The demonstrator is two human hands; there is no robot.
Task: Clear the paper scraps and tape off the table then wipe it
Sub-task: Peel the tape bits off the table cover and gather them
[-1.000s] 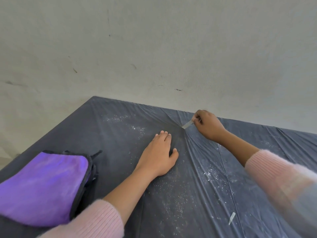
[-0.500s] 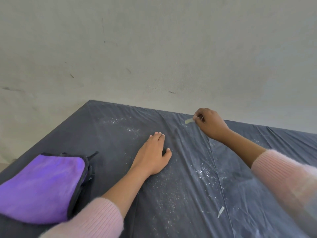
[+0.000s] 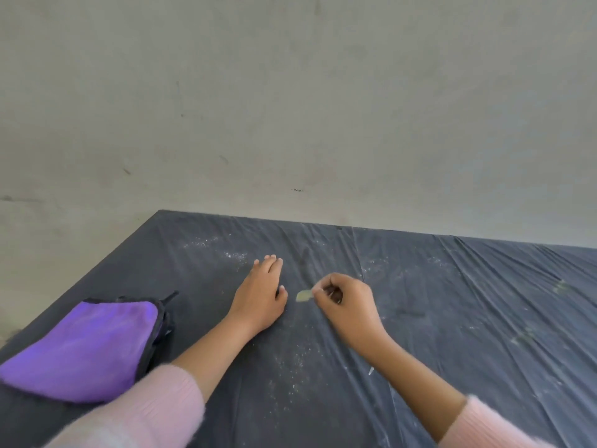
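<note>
Places here are given from the left hand point(image 3: 258, 299). Well to its left, toward the near corner of the bench point(image 3: 468, 334), lay a folded purple cloth point(image 3: 84, 347) with a dark edge, and neither hand touched it. The left hand itself lay flat, palm down. Its fingers were straight, close together and aimed at the wall point(image 3: 290, 108), and it pressed the dark wrinkled sheet point(image 3: 420, 260) that covered the bench.

Just right of its thumb was a small pale strip of tape point(image 3: 303, 295). The strip's long axis ran roughly left to right, with its free end toward the thumb. Its other end was pinched in the curled fingertips of the right hand point(image 3: 345, 302), so the two hands sat near each other but apart. Whether the strip hung clear of the sheet or touched it could not be told.

Right of the left hand and nearer the person, a thin white scrap point(image 3: 371, 370) lay just beside the right forearm. Fine pale specks point(image 3: 290, 367) dusted the sheet between the two forearms.

The tape seemed about to be carried off. Of the two hands, the right looked better placed for the scrap. The cloth was on the left hand's side, so the wiping would probably fall to that hand.
</note>
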